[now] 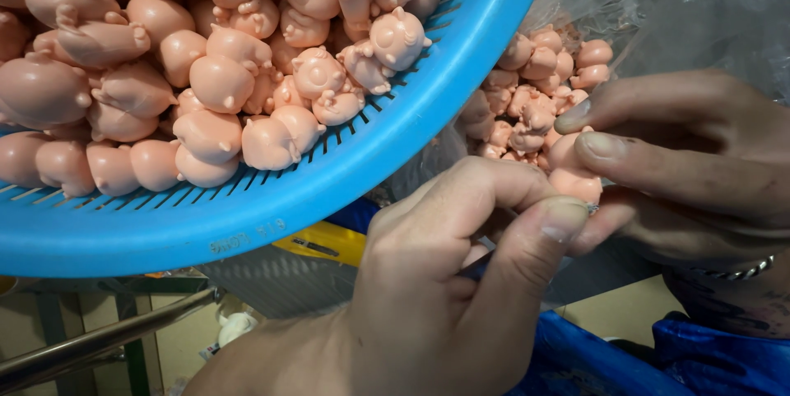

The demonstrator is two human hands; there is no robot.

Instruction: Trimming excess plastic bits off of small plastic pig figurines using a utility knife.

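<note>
Your right hand (683, 157) pinches a pink figure (576, 182) between its fingertips, while your left hand (444, 281) is curled around a thin tool touching it (the tool mostly hidden). Above your left hand sits a blue basket (395, 149) of figures; behind your right, a clear bag (658, 1) holds more.

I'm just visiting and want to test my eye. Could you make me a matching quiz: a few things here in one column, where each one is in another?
Things:
1. blue basket
2. clear plastic bag
3. left hand
4. right hand

Places or states:
A. right edge, fingers on a pink figure
B. bottom centre, pinching a thin tool
C. upper left, heaped with pink figures
D. upper right, behind the basket, holding more figures

Pairs: 1-C, 2-D, 3-B, 4-A
</note>
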